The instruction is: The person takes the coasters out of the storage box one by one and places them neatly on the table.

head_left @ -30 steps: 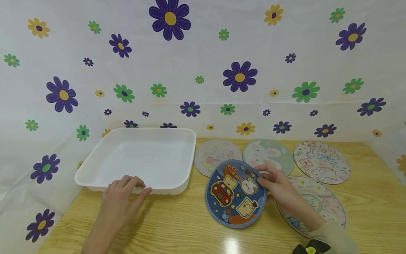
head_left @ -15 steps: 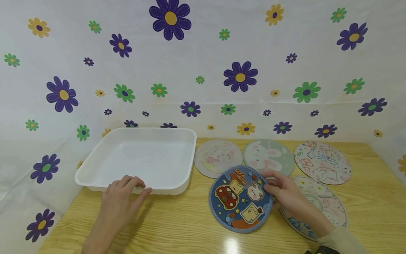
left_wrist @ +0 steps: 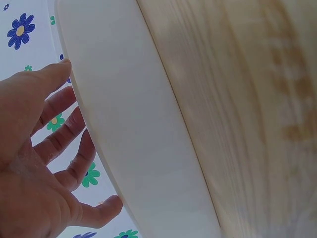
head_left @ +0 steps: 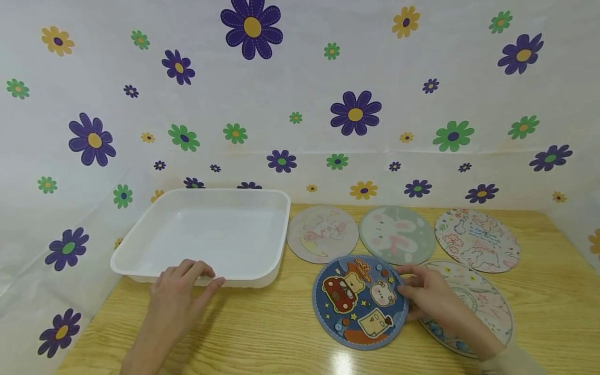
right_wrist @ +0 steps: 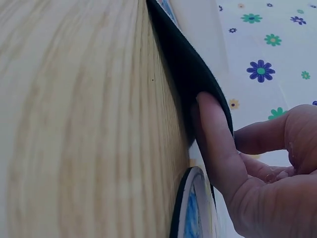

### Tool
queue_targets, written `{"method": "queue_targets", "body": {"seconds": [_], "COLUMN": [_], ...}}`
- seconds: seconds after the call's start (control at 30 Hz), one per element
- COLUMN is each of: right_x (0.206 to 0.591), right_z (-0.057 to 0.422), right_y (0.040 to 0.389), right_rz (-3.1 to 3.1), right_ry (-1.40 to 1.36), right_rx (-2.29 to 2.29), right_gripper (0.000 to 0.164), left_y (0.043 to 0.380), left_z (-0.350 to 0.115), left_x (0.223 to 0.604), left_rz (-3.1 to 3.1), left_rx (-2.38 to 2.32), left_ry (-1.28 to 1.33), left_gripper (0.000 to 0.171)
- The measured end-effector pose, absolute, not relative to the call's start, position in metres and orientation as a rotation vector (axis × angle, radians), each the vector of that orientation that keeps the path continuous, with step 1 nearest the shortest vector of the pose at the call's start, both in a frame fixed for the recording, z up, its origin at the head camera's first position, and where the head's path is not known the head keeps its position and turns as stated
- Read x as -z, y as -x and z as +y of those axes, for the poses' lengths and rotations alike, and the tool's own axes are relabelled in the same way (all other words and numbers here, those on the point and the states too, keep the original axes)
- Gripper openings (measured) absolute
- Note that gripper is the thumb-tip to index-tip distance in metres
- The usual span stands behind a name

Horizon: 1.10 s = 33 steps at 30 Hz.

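Note:
A round blue mouse pad (head_left: pixel 361 302) with cartoon patches and a black underside (right_wrist: pixel 185 69) lies low over the table, right of centre. My right hand (head_left: pixel 433 294) pinches its right edge. In the right wrist view one digit is under the pad and others are on its upper side, with that edge raised off the wood. My left hand (head_left: pixel 180 289) rests on the near rim of a white rectangular tray (head_left: pixel 262 278). In the left wrist view, its loosely bent fingers (left_wrist: pixel 74 166) reach the rim, and some fingertips are hidden behind it.
Behind the blue pad lie a pale pink round pad (head_left: pixel 323 247), a green rabbit pad (head_left: pixel 396 234) and a white floral pad (head_left: pixel 478 239). Another floral pad (head_left: pixel 487 302) sits partly under my right hand and forearm. A flower-patterned cloth (head_left: pixel 300 94) closes off the back.
My right hand has moved the blue mouse pad right and toward me, lowering and flattening it, away from the pink and green pads. The left hand and tray have stayed put.

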State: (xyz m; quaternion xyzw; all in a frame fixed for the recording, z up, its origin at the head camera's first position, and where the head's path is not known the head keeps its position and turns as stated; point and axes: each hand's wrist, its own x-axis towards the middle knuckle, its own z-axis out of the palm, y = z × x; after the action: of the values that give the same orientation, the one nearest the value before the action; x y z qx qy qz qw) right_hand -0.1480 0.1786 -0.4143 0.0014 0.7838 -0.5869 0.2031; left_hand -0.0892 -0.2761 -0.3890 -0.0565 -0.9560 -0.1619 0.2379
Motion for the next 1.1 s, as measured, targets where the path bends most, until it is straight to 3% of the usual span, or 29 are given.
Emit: {"method": "queue_targets", "body": {"seconds": [1.1], "right_x": [0.4138], "right_z": [0.1825], "right_y": [0.1411], "right_rz": [2.339], "right_ry": [-0.08], "right_rx": [1.452], "right_gripper": [0.048], "left_y": [0.0882], "left_z": [-0.2741], "left_x": [0.3867], "left_rz": [-2.64], "left_rx": [0.45], "left_ry": [0.139], "left_gripper": [0.016]}}
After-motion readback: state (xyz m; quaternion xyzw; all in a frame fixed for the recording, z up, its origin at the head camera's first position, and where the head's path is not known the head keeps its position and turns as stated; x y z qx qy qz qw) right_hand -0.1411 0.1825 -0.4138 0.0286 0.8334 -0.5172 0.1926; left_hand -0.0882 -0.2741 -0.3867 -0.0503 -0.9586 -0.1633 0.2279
